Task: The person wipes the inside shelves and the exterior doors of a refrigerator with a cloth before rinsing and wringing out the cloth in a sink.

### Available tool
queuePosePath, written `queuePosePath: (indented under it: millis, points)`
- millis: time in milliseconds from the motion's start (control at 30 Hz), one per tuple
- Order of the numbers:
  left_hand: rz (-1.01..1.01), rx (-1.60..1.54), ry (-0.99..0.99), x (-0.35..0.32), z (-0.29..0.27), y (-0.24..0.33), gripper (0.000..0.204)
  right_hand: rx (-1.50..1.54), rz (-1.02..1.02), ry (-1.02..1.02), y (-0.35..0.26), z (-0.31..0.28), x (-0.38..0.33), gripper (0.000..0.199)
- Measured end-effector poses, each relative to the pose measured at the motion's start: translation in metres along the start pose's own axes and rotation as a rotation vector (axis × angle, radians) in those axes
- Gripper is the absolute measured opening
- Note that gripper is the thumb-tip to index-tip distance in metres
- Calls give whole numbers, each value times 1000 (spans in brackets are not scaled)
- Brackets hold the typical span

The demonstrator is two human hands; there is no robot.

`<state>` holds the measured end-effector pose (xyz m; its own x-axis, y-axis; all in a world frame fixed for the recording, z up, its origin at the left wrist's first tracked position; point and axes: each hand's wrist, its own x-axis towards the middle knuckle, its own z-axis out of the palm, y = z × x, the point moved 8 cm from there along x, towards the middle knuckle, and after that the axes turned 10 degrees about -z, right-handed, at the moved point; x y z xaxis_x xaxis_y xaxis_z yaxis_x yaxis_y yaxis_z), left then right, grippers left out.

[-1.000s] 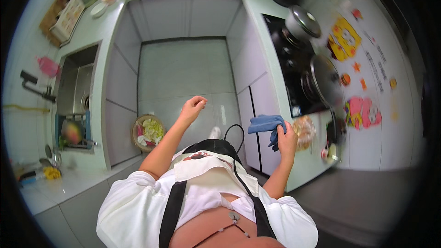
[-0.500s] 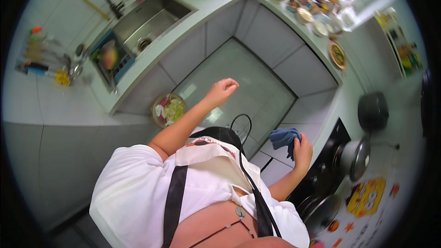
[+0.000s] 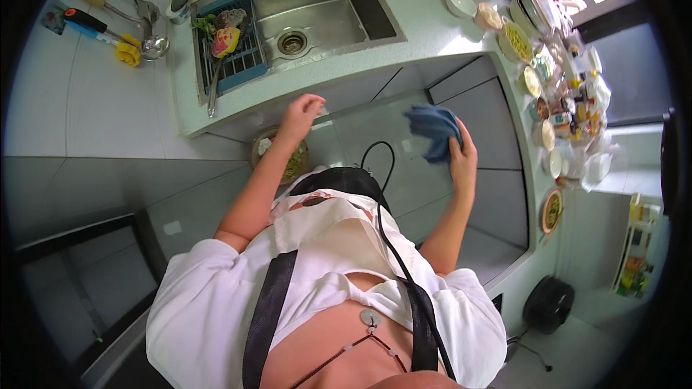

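Note:
My right hand (image 3: 463, 150) grips a folded blue cloth (image 3: 434, 134), which hangs from the fingers over the floor and touches nothing else. Loosely bent, my left hand (image 3: 301, 118) holds nothing and is in front of the counter edge below the sink. The steel sink (image 3: 360, 11) has a round drain in its base. Beside it sits a blue drain basket (image 3: 259, 47) with leafy greens, a pink-and-yellow item and a long-handled metal utensil (image 3: 214, 90). Beneath my left forearm, a bin (image 3: 305, 155) of vegetable scraps is partly hidden.
The pale counter (image 3: 425, 29) bends round to the right, carrying several bowls, bottles and an oval dish (image 3: 552, 212). Ladles and other utensils (image 3: 108, 11) hang on the left wall. A black cable (image 3: 391, 155) loops before my apron. At lower right is a black appliance (image 3: 549, 304).
My body and view have turned left toward the sink, and the stove has left the picture. The blue cloth has come along in my right hand; my left hand is still without anything.

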<state>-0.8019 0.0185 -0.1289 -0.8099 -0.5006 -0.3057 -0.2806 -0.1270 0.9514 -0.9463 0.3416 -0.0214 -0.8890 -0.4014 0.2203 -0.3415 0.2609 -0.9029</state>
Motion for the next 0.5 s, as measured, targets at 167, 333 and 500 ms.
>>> queuePosePath:
  millis: [167, 333, 500]
  points:
    - [-95, -104, 145, 35, -30, 3, 18, 329, -1, -21, -4, 61, 109, 43]
    - [-196, -129, 279, 47, -41, 7, 19, 322, -91, 13, 24, 89, 167, 45]
    - [-186, -226, 429, 52, -54, -18, 16, -489, -200, -340, 117, 108, 204, 49]
